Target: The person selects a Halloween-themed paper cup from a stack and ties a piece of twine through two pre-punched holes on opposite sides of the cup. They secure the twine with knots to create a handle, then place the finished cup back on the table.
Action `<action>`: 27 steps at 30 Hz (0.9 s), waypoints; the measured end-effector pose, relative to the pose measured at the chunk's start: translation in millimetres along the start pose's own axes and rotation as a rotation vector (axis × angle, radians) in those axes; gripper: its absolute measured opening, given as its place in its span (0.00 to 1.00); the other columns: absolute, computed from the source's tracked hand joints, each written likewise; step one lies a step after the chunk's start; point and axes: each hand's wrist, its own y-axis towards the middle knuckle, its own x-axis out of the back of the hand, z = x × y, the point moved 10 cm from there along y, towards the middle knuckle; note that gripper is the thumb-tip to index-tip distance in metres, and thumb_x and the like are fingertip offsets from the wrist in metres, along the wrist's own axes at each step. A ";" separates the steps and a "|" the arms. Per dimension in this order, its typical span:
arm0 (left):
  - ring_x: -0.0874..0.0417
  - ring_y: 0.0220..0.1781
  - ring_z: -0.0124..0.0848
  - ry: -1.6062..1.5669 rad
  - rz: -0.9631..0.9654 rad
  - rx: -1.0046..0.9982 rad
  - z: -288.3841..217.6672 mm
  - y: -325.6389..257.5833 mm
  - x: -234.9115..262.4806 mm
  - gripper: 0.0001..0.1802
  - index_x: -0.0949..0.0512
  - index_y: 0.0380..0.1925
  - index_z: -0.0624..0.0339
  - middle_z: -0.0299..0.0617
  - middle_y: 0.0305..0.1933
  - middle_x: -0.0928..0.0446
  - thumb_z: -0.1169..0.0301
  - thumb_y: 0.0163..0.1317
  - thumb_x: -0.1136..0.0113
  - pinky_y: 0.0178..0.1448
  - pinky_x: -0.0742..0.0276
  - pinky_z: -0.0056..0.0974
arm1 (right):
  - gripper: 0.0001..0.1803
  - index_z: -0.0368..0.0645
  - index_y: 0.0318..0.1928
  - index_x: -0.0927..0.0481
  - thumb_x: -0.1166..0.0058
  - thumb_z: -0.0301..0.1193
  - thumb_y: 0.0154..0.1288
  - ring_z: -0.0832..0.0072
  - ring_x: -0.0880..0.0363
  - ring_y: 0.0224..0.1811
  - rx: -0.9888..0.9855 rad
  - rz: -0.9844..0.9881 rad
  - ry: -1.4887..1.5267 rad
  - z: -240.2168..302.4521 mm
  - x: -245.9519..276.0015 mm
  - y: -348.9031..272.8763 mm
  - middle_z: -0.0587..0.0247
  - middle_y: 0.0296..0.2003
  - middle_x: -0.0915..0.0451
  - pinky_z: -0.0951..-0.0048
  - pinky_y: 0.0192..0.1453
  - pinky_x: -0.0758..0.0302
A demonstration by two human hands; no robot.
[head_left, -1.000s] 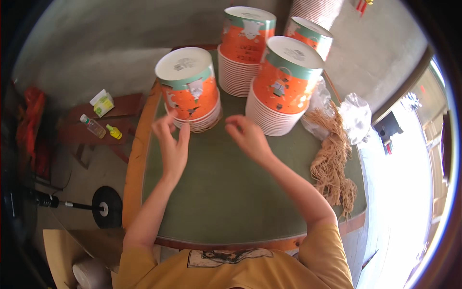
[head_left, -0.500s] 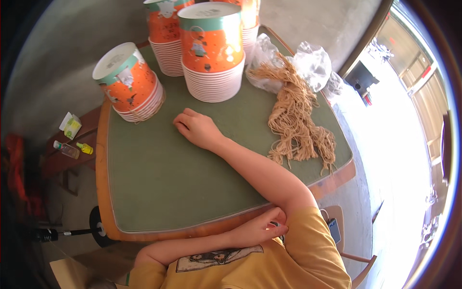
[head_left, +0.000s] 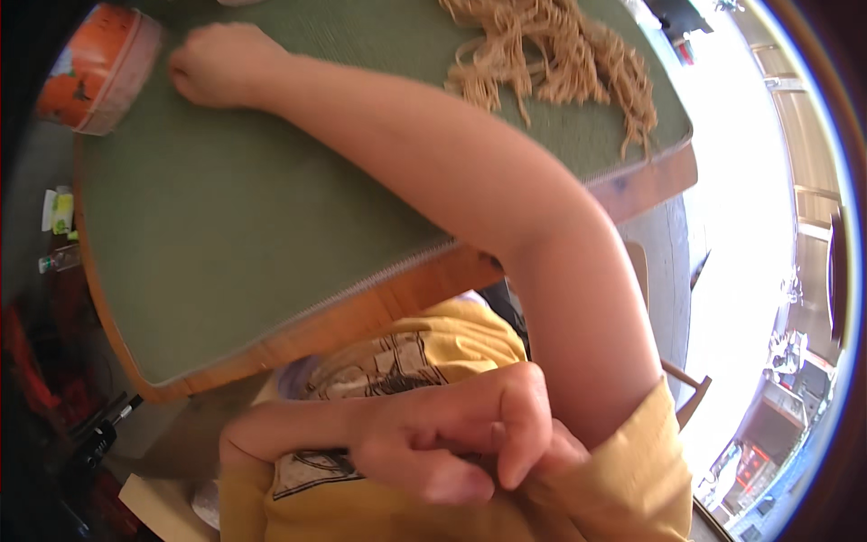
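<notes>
Across the green-topped table (head_left: pixel 208 235) stretches my right arm. At its far left my right hand (head_left: pixel 226 65) is closed in a loose fist on the surface, and nothing shows in it. Just left of that fist stands a stack of orange paper tubs (head_left: pixel 95 72), partly cut off by the picture's edge. My left hand (head_left: pixel 461 434) is in front of my chest, close to my right sleeve (head_left: pixel 623 461). Its thumb and bent index finger are apart with nothing between them. The other fingers are partly hidden by the sleeve.
A heap of tan strings (head_left: pixel 560 63) lies at the table's far right. Left of the table are a green-and-white packet (head_left: pixel 60 212) and a clear bottle (head_left: pixel 61 260). A cardboard box (head_left: pixel 158 510) is at the lower left, and a wooden chair (head_left: pixel 691 397) stands right.
The view has tilted down toward my body, so most tub stacks and the plastic bags have left the picture. My right hand has moved left, close to the tub stack; my left hand appears higher and nearer.
</notes>
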 end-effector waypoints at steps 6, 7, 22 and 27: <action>0.24 0.39 0.44 -0.230 0.098 -0.494 13.4 11.1 -37.4 0.14 0.35 0.39 0.61 0.63 0.48 0.22 0.62 0.74 0.48 0.45 0.28 0.52 | 0.14 0.34 0.40 0.14 0.50 0.29 0.64 0.50 0.16 0.50 0.087 -0.176 0.123 3.9 13.0 0.1 0.39 0.44 0.16 0.56 0.54 0.20; 0.24 0.38 0.44 -0.312 0.052 -0.474 3.2 11.1 -34.3 0.12 0.35 0.39 0.62 0.65 0.46 0.23 0.65 0.73 0.49 0.42 0.28 0.49 | 0.14 0.34 0.38 0.13 0.51 0.29 0.64 0.49 0.15 0.48 0.123 -0.190 0.113 10.8 12.8 -2.8 0.40 0.43 0.15 0.55 0.53 0.19; 0.20 0.21 0.39 0.388 -0.185 -0.963 -51.1 -11.1 -31.3 0.18 0.34 0.35 0.57 0.57 0.23 0.19 0.70 0.62 0.30 0.27 0.24 0.36 | 0.13 0.41 0.41 0.14 0.48 0.32 0.63 0.53 0.15 0.48 -0.046 -0.022 0.058 -13.2 -6.0 5.4 0.46 0.43 0.15 0.55 0.53 0.20; 0.26 0.16 0.35 0.134 -0.585 -0.866 -40.6 -7.8 -31.0 0.20 0.40 0.29 0.51 0.53 0.17 0.23 0.75 0.59 0.34 0.25 0.32 0.33 | 0.16 0.47 0.47 0.15 0.49 0.35 0.63 0.56 0.16 0.51 -0.096 0.017 0.039 -17.4 -1.6 -0.1 0.50 0.47 0.16 0.56 0.56 0.20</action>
